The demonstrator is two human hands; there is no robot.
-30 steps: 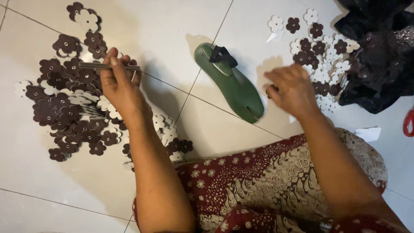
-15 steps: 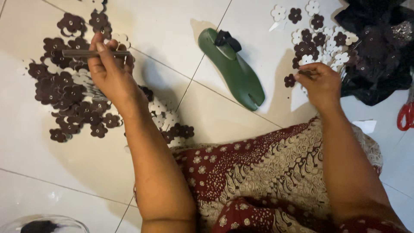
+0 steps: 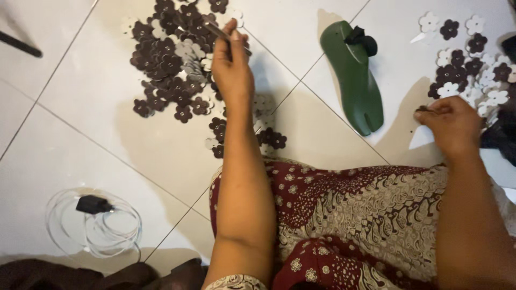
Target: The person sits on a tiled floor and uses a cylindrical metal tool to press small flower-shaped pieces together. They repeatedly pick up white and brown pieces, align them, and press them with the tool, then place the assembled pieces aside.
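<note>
Right hand (image 3: 451, 124) at three o'clock pinches a small dark flower (image 3: 423, 109) off the tile. Left hand (image 3: 231, 70) at twelve grips a thin rod (image 3: 217, 30) over the flower pile (image 3: 172, 64); a careless sweep could scatter those loose cut-outs.

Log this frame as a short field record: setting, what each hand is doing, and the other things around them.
setting: white tiled floor, person seated, patterned red cloth over the lap
left hand: holds a thin metal tool over a pile of dark brown and white flower cutouts
right hand: pinches a small dark piece beside a second heap of flower cutouts
between hands: green shoe-shaped form lying on the floor, black piece on its top end
lower left: clear round container with a black item inside
</note>
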